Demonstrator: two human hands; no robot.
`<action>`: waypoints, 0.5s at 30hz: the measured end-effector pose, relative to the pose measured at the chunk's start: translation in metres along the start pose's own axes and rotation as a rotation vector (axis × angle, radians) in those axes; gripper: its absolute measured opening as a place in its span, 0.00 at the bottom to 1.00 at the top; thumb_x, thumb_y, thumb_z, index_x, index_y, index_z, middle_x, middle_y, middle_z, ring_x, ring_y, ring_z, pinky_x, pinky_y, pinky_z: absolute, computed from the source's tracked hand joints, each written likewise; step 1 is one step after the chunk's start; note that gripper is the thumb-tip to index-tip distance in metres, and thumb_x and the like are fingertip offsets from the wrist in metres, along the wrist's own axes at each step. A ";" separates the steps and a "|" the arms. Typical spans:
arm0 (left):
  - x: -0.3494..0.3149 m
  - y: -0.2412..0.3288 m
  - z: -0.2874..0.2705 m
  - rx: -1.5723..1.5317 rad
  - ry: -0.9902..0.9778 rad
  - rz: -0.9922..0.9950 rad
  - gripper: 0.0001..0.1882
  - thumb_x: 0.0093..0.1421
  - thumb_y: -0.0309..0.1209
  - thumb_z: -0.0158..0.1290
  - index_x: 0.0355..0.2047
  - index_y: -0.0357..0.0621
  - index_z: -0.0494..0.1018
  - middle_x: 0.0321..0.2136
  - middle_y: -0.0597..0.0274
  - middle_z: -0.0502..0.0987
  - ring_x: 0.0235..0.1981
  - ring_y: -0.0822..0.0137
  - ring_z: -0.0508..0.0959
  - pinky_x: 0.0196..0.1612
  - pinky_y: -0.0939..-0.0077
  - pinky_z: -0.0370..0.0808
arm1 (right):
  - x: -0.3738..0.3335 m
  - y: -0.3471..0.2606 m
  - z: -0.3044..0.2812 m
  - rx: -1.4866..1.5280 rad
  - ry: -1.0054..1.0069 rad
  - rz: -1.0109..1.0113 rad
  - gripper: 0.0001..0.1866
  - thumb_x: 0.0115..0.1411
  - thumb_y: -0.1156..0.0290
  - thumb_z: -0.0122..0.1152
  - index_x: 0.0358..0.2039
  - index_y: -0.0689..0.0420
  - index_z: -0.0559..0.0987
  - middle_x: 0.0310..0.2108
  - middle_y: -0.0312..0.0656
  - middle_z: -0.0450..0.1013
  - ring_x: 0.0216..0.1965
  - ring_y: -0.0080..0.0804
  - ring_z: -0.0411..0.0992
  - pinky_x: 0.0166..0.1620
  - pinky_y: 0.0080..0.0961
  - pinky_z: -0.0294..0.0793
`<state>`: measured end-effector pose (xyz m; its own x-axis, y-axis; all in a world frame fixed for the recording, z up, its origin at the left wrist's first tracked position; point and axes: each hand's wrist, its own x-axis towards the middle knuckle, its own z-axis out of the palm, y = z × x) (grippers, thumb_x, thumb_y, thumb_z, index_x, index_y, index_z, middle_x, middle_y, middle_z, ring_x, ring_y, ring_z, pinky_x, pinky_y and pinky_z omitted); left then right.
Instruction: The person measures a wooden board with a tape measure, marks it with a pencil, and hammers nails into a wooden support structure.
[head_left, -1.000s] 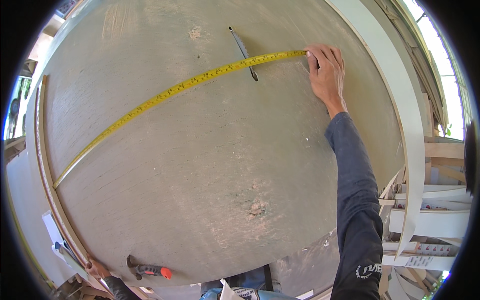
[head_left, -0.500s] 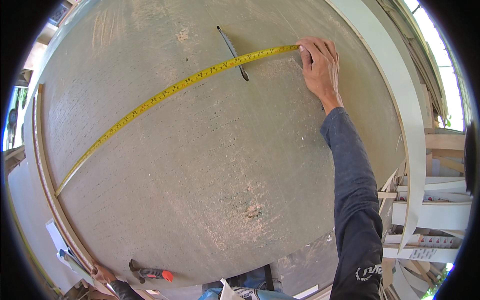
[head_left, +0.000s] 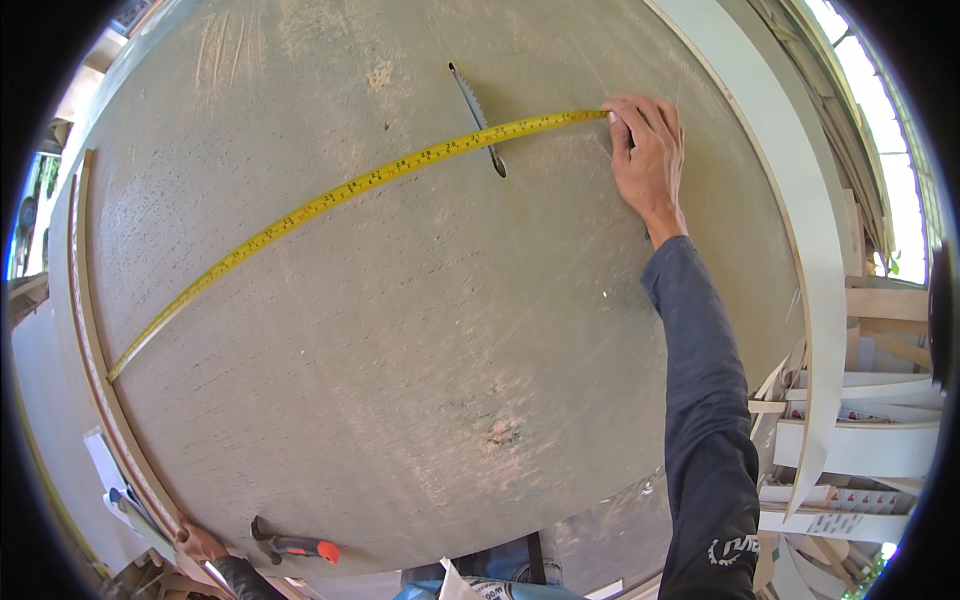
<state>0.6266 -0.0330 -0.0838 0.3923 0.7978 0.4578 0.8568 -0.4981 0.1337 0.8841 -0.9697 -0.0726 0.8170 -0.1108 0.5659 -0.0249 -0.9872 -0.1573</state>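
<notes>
Across the worn grey tabletop (head_left: 380, 320) stretches a yellow tape measure (head_left: 345, 190), running from the left side up over a toothed saw blade (head_left: 470, 100) that stands in a slot. My right hand (head_left: 650, 160) pinches the tape's right end between thumb and fingers, right of the blade. The tape's far left end meets a long narrow wooden strip (head_left: 97, 345) along the table's left side. Low on the left, my left hand (head_left: 203, 545) has its fingers closed at the strip's near end, and part of it is hidden. Beside that hand lies a hammer (head_left: 290, 545) with a black and red handle.
A long white curved-looking board (head_left: 815, 230) borders the right side. Beyond it are stacked white panels (head_left: 855, 447) and wooden offcuts (head_left: 885, 303). Outside the strip, white sheets (head_left: 110, 470) lie at the left. Blue packaging (head_left: 480, 588) shows at the lower edge.
The view has shifted slightly, so the blade and my right hand sit a little lower in it. Both hands keep their holds, and the tape still crosses the blade.
</notes>
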 end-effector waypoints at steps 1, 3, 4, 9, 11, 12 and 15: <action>-0.001 0.000 0.000 0.026 -0.021 -0.020 0.38 0.53 0.64 0.58 0.45 0.39 0.76 0.43 0.55 0.79 0.49 0.51 0.75 0.60 0.37 0.51 | 0.000 0.000 -0.001 -0.003 -0.005 0.003 0.05 0.63 0.70 0.57 0.38 0.48 0.81 0.44 0.25 0.75 0.51 0.31 0.66 0.52 0.34 0.64; 0.010 -0.014 0.002 -0.032 -0.055 0.008 0.38 0.53 0.64 0.57 0.45 0.38 0.76 0.43 0.54 0.79 0.49 0.51 0.74 0.60 0.36 0.51 | 0.001 -0.002 0.000 -0.001 -0.010 0.007 0.05 0.63 0.70 0.58 0.38 0.47 0.81 0.44 0.25 0.75 0.51 0.31 0.66 0.52 0.33 0.64; 0.017 -0.024 0.006 -0.061 -0.072 0.022 0.39 0.53 0.64 0.57 0.45 0.37 0.75 0.43 0.53 0.79 0.49 0.50 0.74 0.60 0.36 0.51 | 0.001 -0.002 0.001 0.002 -0.008 0.004 0.05 0.63 0.70 0.58 0.38 0.47 0.81 0.44 0.25 0.75 0.51 0.31 0.65 0.52 0.33 0.64; 0.001 -0.009 0.004 0.004 -0.008 0.109 0.38 0.54 0.61 0.58 0.43 0.32 0.73 0.37 0.48 0.78 0.41 0.50 0.75 0.50 0.56 0.67 | -0.002 0.001 -0.001 0.003 -0.031 0.007 0.05 0.63 0.70 0.59 0.38 0.48 0.81 0.45 0.25 0.75 0.51 0.31 0.65 0.52 0.34 0.64; -0.011 0.018 -0.006 0.045 -0.059 0.094 0.37 0.56 0.56 0.57 0.48 0.30 0.71 0.42 0.44 0.77 0.46 0.46 0.74 0.53 0.54 0.66 | -0.002 0.003 -0.005 -0.007 -0.043 0.013 0.05 0.63 0.70 0.59 0.38 0.48 0.81 0.45 0.26 0.74 0.52 0.32 0.65 0.52 0.35 0.64; -0.005 0.012 -0.005 -0.011 -0.058 0.116 0.32 0.57 0.50 0.56 0.48 0.30 0.71 0.41 0.43 0.76 0.46 0.46 0.74 0.52 0.54 0.66 | -0.001 0.001 -0.004 0.001 -0.044 0.017 0.05 0.63 0.70 0.59 0.38 0.48 0.81 0.46 0.27 0.74 0.52 0.32 0.64 0.52 0.35 0.64; -0.013 0.021 -0.010 0.067 -0.092 0.100 0.31 0.56 0.48 0.56 0.47 0.30 0.71 0.41 0.43 0.76 0.45 0.46 0.74 0.51 0.53 0.67 | -0.001 -0.002 -0.002 -0.013 -0.059 0.020 0.06 0.62 0.72 0.60 0.39 0.49 0.81 0.46 0.27 0.74 0.53 0.33 0.64 0.53 0.36 0.64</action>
<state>0.6359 -0.0566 -0.0780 0.5032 0.7745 0.3832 0.8311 -0.5553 0.0311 0.8820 -0.9684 -0.0711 0.8487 -0.1235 0.5142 -0.0483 -0.9864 -0.1572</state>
